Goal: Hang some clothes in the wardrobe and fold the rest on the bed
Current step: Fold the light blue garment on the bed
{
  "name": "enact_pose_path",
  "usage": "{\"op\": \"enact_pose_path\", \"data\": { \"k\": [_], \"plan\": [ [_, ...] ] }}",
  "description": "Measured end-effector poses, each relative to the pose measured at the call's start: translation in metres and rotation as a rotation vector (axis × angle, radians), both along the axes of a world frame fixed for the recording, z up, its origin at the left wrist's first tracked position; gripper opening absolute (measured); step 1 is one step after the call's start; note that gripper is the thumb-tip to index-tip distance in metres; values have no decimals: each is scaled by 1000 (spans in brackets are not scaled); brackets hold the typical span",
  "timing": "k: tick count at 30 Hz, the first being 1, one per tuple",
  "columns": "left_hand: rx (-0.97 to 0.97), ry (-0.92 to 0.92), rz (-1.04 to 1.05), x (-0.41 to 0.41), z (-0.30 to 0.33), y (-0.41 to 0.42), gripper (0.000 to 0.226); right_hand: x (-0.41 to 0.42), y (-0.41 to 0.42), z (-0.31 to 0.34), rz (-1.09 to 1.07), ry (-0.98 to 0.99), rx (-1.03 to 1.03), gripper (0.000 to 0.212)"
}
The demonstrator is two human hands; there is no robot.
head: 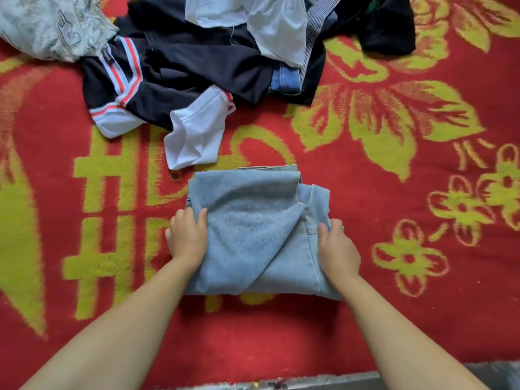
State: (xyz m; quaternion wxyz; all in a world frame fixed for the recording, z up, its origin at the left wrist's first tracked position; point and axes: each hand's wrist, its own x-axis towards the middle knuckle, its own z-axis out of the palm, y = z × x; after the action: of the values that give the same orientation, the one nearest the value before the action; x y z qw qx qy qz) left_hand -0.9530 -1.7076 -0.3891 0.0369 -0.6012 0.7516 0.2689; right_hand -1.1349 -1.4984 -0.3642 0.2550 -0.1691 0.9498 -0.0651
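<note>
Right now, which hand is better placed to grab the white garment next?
Probably the left hand: the white garment lies up and left of the folded jeans, nearer that side than the right hand.

Both forearms are cut off by the lower edge, so nothing above them is seen. The fingertips of the left hand (188, 238) are tucked under the left side of the folded pale denim garment (254, 235), and those of the right hand (337, 249) are lost under its right side — how far they reach cannot be told. The inner layers of the fold are covered by the top flap. The pile of clothes (213, 60) is cropped by the upper edge; a blue denim piece (285, 80) is mostly buried under dark cloth — its kind cannot be told. The patterned grey fabric (47, 26) is cut off at the top-left corner. Faint lettering on the white garment (275, 21) cannot be read.
</note>
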Motion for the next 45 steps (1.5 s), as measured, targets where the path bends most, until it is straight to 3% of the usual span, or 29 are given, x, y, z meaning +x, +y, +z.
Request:
{"op": "enact_pose_path", "data": {
  "k": [4,6,8,10,13,15,17,20,25,27,32,36,40,45],
  "plan": [
    [-40,-33,-15,-2,4,-4,38,-8,1,-2,57,28,88,33],
    [-129,24,-82,3,13,4,51,-3,-3,5,83,110,9,46],
    [-275,139,-361,16,21,24,69,13,-2,19,217,249,-155,59],
    [-341,209,-732,39,27,54,82,40,9,30,528,273,-248,75],
    [-269,24,-1046,64,21,86,108,80,30,27,895,169,-56,106],
    [-221,-105,-1010,60,16,87,118,82,29,15,841,83,90,120],
    [-213,-148,-996,51,12,79,121,69,21,-1,772,84,103,124],
    [-202,-215,-1031,46,8,70,110,57,11,-12,773,47,151,108],
    [-77,-257,-1009,32,24,57,61,53,-3,8,731,-3,176,71],
    [-3,-258,-984,29,43,50,56,51,-10,27,716,-24,164,65],
    [-185,-215,-956,22,111,34,60,42,-28,96,715,46,92,67],
    [-266,-249,-909,32,166,24,64,42,-47,152,797,77,48,69],
    [-367,-216,-715,78,218,37,63,68,-61,205,982,168,-36,72],
    [-368,-308,-477,155,257,92,63,123,-57,248,1244,275,-63,78]
  ]
}}
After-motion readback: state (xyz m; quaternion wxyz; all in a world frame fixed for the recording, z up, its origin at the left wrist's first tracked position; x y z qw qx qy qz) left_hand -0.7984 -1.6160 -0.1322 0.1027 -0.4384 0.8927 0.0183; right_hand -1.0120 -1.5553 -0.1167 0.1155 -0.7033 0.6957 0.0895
